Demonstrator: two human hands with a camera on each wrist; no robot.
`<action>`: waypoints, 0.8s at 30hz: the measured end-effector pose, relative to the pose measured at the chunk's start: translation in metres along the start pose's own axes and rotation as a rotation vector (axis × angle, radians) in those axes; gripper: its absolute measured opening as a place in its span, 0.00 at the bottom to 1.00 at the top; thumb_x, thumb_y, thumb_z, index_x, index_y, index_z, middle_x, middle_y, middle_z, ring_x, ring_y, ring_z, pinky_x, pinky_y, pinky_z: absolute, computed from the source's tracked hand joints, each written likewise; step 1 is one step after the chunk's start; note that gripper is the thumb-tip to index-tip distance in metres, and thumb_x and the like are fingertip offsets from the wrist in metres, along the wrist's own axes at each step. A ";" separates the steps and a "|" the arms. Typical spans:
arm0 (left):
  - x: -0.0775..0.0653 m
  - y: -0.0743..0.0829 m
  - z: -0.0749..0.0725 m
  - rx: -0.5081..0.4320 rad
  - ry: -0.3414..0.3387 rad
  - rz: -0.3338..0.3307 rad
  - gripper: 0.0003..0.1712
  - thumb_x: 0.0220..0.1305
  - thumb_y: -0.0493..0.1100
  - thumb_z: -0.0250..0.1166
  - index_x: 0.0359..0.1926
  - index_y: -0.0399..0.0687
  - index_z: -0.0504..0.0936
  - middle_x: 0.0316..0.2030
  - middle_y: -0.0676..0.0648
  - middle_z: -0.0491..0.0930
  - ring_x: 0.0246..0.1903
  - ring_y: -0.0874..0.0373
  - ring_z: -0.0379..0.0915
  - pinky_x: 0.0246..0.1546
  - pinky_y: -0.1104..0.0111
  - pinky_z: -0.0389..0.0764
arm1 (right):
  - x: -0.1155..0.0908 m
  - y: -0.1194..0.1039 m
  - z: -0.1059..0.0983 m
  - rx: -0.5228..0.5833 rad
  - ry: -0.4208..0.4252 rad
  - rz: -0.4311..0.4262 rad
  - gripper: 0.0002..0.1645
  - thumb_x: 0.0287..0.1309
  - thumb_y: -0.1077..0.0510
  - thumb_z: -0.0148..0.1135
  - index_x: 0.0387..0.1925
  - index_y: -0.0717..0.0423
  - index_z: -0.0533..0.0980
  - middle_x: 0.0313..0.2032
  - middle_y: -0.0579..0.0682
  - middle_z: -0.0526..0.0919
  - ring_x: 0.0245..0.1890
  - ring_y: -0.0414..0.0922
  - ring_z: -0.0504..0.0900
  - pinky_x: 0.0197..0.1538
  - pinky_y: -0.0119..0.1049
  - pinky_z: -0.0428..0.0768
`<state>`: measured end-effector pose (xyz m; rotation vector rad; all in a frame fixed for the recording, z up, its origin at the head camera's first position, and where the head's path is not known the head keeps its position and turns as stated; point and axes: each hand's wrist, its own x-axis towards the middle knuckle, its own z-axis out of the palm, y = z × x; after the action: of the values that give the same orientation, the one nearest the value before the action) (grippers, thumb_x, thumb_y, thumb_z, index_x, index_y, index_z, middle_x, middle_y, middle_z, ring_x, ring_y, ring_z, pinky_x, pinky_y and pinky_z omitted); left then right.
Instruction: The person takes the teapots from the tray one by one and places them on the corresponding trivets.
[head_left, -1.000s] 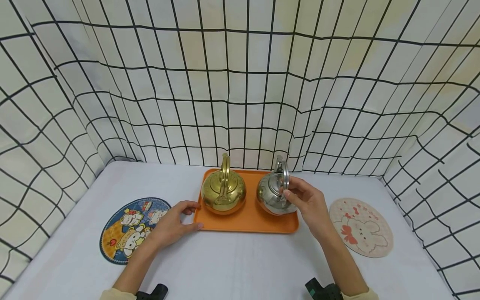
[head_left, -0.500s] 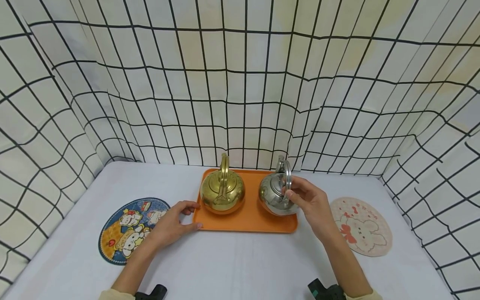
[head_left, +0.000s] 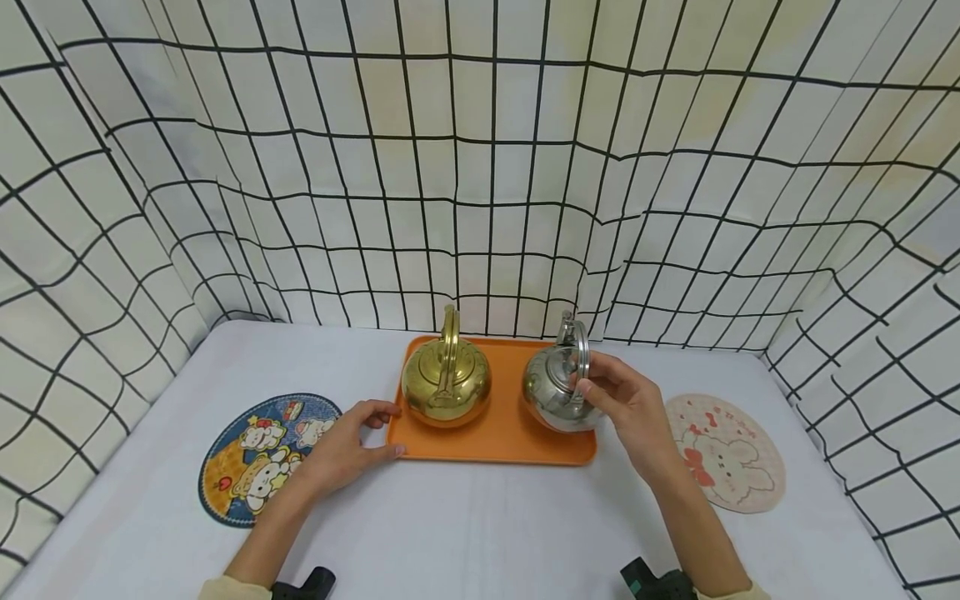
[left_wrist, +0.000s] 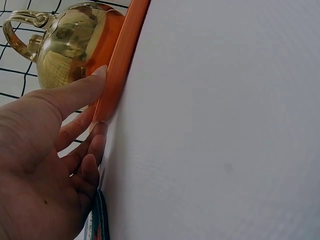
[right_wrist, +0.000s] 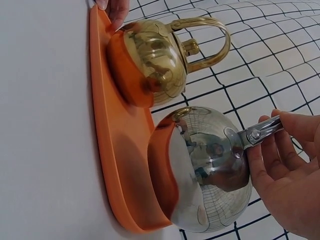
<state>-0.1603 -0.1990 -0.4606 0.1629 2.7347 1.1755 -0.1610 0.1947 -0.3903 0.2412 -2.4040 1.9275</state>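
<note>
An orange tray (head_left: pixel 502 437) lies on the white-covered table. On its left half stands a gold-coloured kettle (head_left: pixel 442 387) with an upright loop handle. A silver kettle (head_left: pixel 551 392) is over the right half, its handle (right_wrist: pixel 262 131) pinched by my right hand (head_left: pixel 630 417) between thumb and fingers. Whether its base still touches the tray is unclear. My left hand (head_left: pixel 345 454) holds the tray's left edge, thumb (left_wrist: pixel 90 90) on the rim and the other fingers at the outer side, as the left wrist view shows.
A blue and yellow oval mat (head_left: pixel 262 467) with cartoon figures lies to the left, partly under the left forearm. To the right is a pale mat (head_left: pixel 731 454) with a rabbit drawing. Black grid netting (head_left: pixel 480 175) encloses the table's back and sides.
The silver kettle has shifted slightly to the right together with my right hand. My left hand, the tray and the gold kettle have stayed in place.
</note>
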 end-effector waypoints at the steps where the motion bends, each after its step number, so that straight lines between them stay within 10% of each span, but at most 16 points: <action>1: 0.000 0.000 0.000 0.000 0.002 0.008 0.33 0.60 0.50 0.78 0.64 0.49 0.78 0.57 0.45 0.79 0.58 0.48 0.73 0.57 0.55 0.73 | 0.000 0.000 0.000 -0.006 0.002 0.001 0.23 0.72 0.55 0.64 0.66 0.52 0.77 0.51 0.45 0.85 0.53 0.39 0.81 0.59 0.25 0.80; 24: 0.000 0.001 0.000 -0.021 -0.008 -0.004 0.33 0.61 0.48 0.78 0.65 0.49 0.78 0.58 0.44 0.78 0.59 0.47 0.72 0.60 0.52 0.73 | -0.007 0.001 -0.015 -0.037 0.020 0.001 0.24 0.73 0.53 0.64 0.66 0.53 0.77 0.50 0.42 0.86 0.52 0.37 0.82 0.57 0.24 0.80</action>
<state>-0.1598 -0.1982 -0.4602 0.1592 2.7134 1.1997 -0.1548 0.2101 -0.3887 0.2180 -2.4245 1.8744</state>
